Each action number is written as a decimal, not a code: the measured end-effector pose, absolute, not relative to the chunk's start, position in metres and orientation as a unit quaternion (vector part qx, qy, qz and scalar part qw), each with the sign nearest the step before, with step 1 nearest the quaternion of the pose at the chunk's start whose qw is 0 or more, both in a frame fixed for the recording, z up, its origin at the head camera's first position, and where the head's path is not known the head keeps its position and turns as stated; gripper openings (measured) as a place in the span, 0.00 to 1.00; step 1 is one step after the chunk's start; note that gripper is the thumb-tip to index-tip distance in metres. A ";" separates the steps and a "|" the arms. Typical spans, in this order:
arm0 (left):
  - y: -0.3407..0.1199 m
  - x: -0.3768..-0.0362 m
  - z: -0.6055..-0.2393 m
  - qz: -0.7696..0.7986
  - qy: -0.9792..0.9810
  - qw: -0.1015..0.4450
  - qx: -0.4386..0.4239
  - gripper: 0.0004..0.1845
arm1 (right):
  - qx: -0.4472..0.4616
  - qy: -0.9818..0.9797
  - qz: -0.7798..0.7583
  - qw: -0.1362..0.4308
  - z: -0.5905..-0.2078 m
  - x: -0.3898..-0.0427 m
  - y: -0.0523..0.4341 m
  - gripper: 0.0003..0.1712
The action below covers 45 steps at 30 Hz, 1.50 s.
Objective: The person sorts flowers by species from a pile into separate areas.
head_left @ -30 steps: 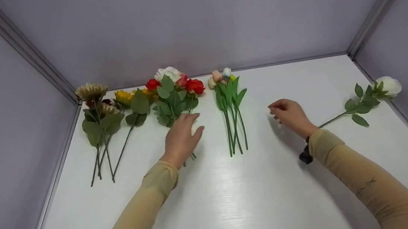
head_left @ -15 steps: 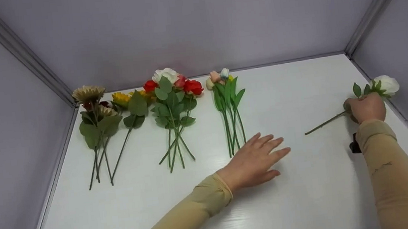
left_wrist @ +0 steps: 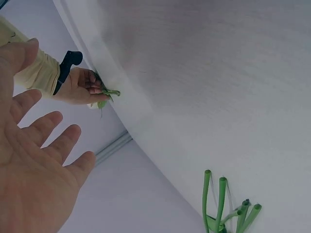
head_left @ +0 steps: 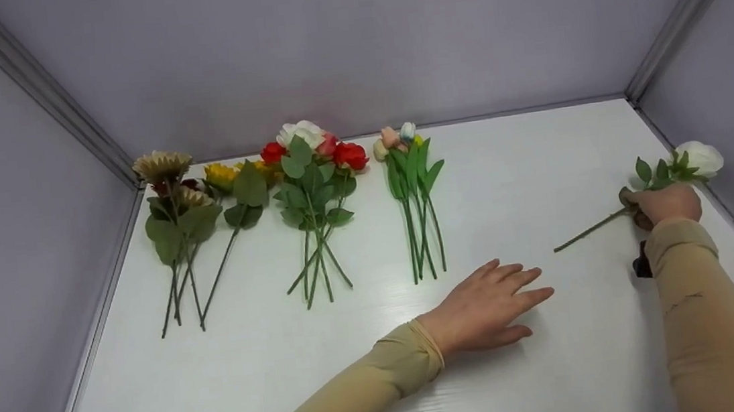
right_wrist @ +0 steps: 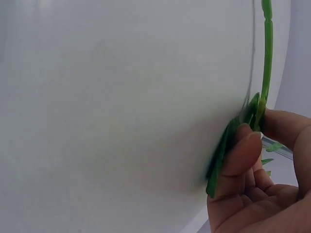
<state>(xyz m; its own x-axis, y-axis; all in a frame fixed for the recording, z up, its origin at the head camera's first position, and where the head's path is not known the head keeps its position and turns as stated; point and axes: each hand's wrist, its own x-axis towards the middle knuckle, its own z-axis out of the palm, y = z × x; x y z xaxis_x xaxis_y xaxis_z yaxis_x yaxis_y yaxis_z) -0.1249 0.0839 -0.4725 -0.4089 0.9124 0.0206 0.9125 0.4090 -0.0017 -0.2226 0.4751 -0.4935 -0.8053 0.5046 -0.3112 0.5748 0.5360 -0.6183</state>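
Observation:
At the right side of the table lies a white rose (head_left: 699,159) with green leaves, its bloom toward the right wall. My right hand (head_left: 666,204) grips its stem (head_left: 585,232) just below the bloom. In the right wrist view, thumb and fingers (right_wrist: 243,155) pinch the green stem (right_wrist: 267,58) among its leaves (right_wrist: 223,150). My left hand (head_left: 488,309) is over the front middle of the table, fingers spread and holding nothing. The tulips (head_left: 412,175) lie behind and left of it, their cut stem ends (left_wrist: 222,179) showing in the left wrist view.
A bunch of red, pink and white flowers (head_left: 314,184) lies left of the tulips. Farther left are yellow flowers (head_left: 221,176) and beige ones (head_left: 162,166) with dark leaves. Grey walls (head_left: 351,46) close the white table (head_left: 505,172) at the back and sides.
My right hand has reached right and taken hold of the white rose's stem. My left hand has moved from over the red and white bunch rightward and nearer the front, its fingers spreading.

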 end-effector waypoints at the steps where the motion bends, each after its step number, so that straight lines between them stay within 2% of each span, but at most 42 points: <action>1: 0.083 -0.125 -0.473 -0.006 -0.839 0.010 -0.543 0.36 | 0.311 0.870 -0.380 0.047 -0.493 -0.223 0.475 0.46; 4: 0.081 -0.127 -0.473 -0.017 -0.840 0.014 -0.542 0.35 | 0.321 0.842 -0.432 0.038 -0.490 -0.224 0.473 0.39; 7: 0.077 -0.130 -0.473 -0.041 -0.845 0.018 -0.533 0.34 | 0.319 0.801 -0.506 0.011 -0.486 -0.230 0.464 0.25; 10: 0.071 -0.134 -0.470 -0.080 -0.857 0.021 -0.509 0.33 | 0.296 0.759 -0.580 -0.017 -0.476 -0.238 0.446 0.17; 16: 0.054 -0.144 -0.462 -0.221 -0.890 0.005 -0.399 0.27 | 0.201 0.711 -0.673 -0.038 -0.451 -0.251 0.387 0.20; 21: 0.035 -0.152 -0.461 -0.378 -0.887 -0.064 -0.258 0.26 | 0.117 0.680 -0.724 0.002 -0.448 -0.254 0.319 0.22; 26: 0.009 -0.155 -0.467 -0.499 -0.842 -0.140 -0.150 0.29 | 0.064 0.660 -0.747 0.047 -0.455 -0.241 0.247 0.19; 30: -0.013 -0.154 -0.473 -0.574 -0.791 -0.178 -0.114 0.26 | 0.033 0.649 -0.755 0.085 -0.460 -0.225 0.201 0.17; 34: -0.031 -0.149 -0.479 -0.625 -0.751 -0.194 -0.090 0.21 | 0.003 0.652 -0.751 0.109 -0.458 -0.215 0.169 0.20; 38: -0.040 -0.143 -0.482 -0.662 -0.721 -0.195 -0.068 0.17 | -0.008 0.664 -0.739 0.112 -0.454 -0.211 0.147 0.22; 45: -0.048 -0.138 -0.481 -0.672 -0.717 -0.177 -0.051 0.13 | -0.008 0.650 -0.750 0.118 -0.451 -0.206 0.126 0.18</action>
<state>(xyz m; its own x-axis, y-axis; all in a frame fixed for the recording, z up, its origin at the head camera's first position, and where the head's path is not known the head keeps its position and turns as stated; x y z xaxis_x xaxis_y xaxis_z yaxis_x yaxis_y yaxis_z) -0.1379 -0.0483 -0.4809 -0.9318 0.3118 -0.1856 -0.1654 0.0905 0.9821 -0.2059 0.1263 -0.4506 -0.9719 -0.1876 -0.1423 0.1675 -0.1257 -0.9778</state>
